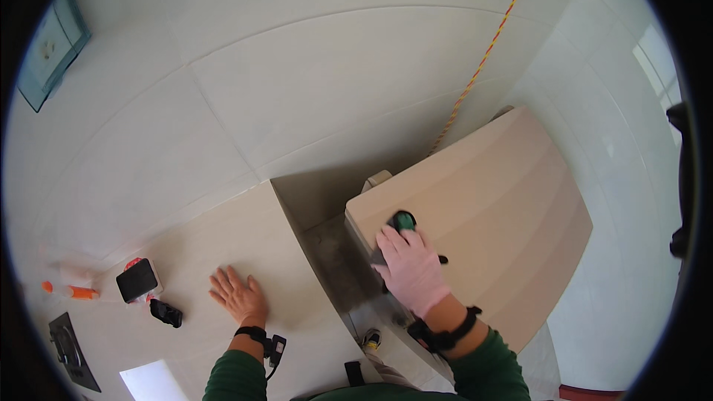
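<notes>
My left hand (238, 296) is bare and lies flat on the pale countertop (297, 349), fingers spread, holding nothing. My right hand (414, 271) wears a pink glove. Its fingers are wrapped round a black-and-green object (402, 220) at the left side of a large beige panel with rounded corners (505, 215). The palm hides most of that object, so its kind is unclear; a dark end also shows beside the glove. Dark bands with small devices sit on both of my wrists.
Left on the counter are a black phone-like slab (137, 281), a small black device (165, 313), an orange-capped bottle (80, 292) and a dark plate (73, 353). A gap (327, 252) separates counter and panel. A red-yellow rope (483, 63) hangs behind.
</notes>
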The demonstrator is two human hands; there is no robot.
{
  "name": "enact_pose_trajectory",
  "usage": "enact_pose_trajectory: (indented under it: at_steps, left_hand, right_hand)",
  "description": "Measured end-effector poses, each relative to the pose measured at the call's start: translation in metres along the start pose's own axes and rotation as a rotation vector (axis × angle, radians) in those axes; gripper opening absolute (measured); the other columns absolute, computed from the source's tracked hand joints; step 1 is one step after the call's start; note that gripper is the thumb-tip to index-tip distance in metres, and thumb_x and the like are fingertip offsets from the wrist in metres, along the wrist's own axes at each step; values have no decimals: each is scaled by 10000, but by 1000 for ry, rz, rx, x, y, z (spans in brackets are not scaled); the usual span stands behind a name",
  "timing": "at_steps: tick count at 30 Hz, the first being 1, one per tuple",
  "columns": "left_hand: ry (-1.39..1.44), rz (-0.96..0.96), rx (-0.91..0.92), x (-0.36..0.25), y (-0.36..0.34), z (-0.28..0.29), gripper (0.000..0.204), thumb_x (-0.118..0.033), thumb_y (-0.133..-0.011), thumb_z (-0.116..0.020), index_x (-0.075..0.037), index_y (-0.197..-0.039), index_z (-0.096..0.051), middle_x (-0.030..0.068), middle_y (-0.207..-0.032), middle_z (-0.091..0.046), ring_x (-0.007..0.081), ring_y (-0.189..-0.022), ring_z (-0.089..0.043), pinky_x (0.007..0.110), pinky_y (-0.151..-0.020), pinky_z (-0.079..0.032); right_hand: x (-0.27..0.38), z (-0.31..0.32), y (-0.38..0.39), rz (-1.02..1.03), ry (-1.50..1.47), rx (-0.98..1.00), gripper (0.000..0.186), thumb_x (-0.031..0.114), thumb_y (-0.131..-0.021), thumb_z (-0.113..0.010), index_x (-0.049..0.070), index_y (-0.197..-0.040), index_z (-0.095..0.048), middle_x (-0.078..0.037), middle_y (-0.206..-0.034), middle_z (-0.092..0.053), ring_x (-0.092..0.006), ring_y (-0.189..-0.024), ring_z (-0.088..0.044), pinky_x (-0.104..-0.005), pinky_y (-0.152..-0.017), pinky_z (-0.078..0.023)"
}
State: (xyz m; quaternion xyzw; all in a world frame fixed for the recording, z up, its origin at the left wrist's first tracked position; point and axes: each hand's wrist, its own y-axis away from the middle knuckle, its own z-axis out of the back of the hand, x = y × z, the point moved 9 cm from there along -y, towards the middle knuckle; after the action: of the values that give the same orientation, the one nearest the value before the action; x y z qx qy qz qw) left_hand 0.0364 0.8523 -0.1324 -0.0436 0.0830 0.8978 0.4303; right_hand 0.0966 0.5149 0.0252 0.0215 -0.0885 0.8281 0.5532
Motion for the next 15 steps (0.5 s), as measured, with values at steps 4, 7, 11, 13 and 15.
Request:
enact_pose_trajectory:
  at_steps: [4,7,11,13,15]
  left_hand:
    - [-3,7,7,1,-1,1,606,-351,-949,-472,-58,-1466,-357,136,-1580,-243,315,-1492,-88,499,-1207,-19]
    - [-4,0,1,2,-1,-1,605,-350,-947,-474,-60,-1466,-358,135,-1580,-243,312,-1492,-90,498,-1208,-15]
    - [1,1,6,2,-1,-1,609,-349,-947,-475,-59,-1469,-355,133,-1580,-242,311,-1492,-90,498,-1210,-11]
    - [2,-3,3,0,0,1,612,-348,-948,-474,-57,-1472,-350,133,-1581,-240,313,-1492,-89,499,-1211,-11]
    - [6,-6,4,-1,0,3,615,-347,-948,-475,-55,-1473,-347,133,-1581,-239,315,-1492,-88,500,-1210,-11]
  right_hand:
    - [-6,2,-27,4,69,-102,490,324,-830,-682,61,-1231,-581,-84,-1302,-578,-278,-1115,-534,-436,-1054,-376]
    - [-1,0,-7,4,30,-19,491,319,-827,-685,55,-1228,-581,-84,-1304,-576,-277,-1109,-535,-436,-1054,-377]
    - [0,-8,10,-31,35,117,509,315,-816,-696,54,-1235,-575,-87,-1310,-572,-272,-1102,-531,-437,-1051,-379]
    - [-3,-4,-7,-17,16,18,520,308,-805,-708,51,-1236,-575,-90,-1308,-572,-273,-1103,-531,-439,-1049,-380]
    - [-8,-7,-25,-26,14,-2,531,302,-795,-718,48,-1238,-574,-91,-1303,-575,-276,-1103,-532,-441,-1047,-382]
